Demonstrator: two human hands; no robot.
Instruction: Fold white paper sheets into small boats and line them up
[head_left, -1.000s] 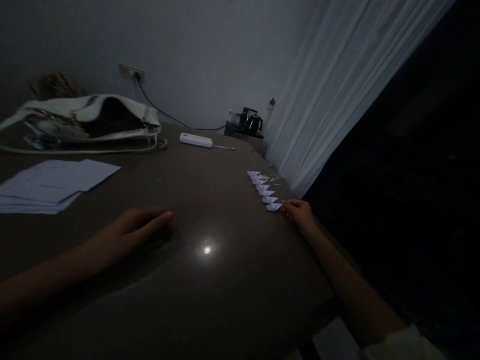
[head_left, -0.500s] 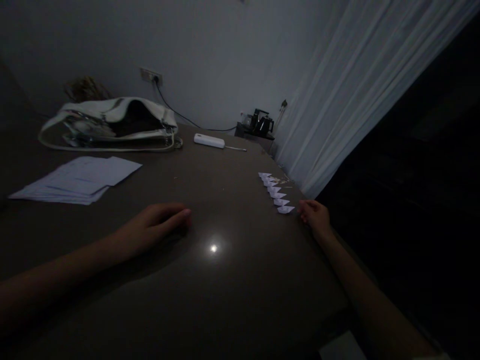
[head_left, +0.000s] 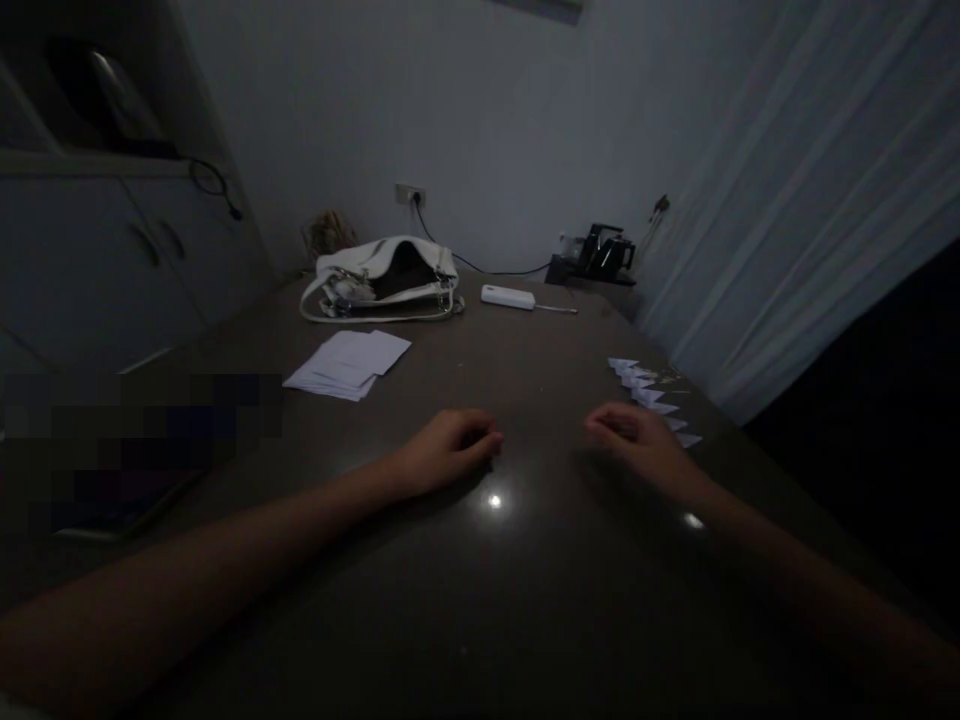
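My left hand (head_left: 456,450) rests on the dark table, fingers curled and thumb tip close to the forefinger; nothing shows in it. Across a short gap, my right hand (head_left: 634,438) is held just over the tabletop with its fingers bent in and pressed together, and no object is visible there. Just beyond the right hand runs a row of small folded white paper boats (head_left: 636,382), its near end partly hidden by that hand. To the far left of my left hand lies a loose stack of white paper sheets (head_left: 341,362).
A white handbag (head_left: 390,258) lies open at the back of the table (head_left: 450,610). Right of it is a white stick-shaped device (head_left: 508,297) with a short strap. Black kettles (head_left: 607,252) stand on a side stand by the curtain (head_left: 750,200). Thin scraps lie beside the boats.
My right hand has moved away from the near end of the boat row, inward toward my left hand. The view has swung left, bringing a cabinet into sight. My left hand keeps its curled pose.
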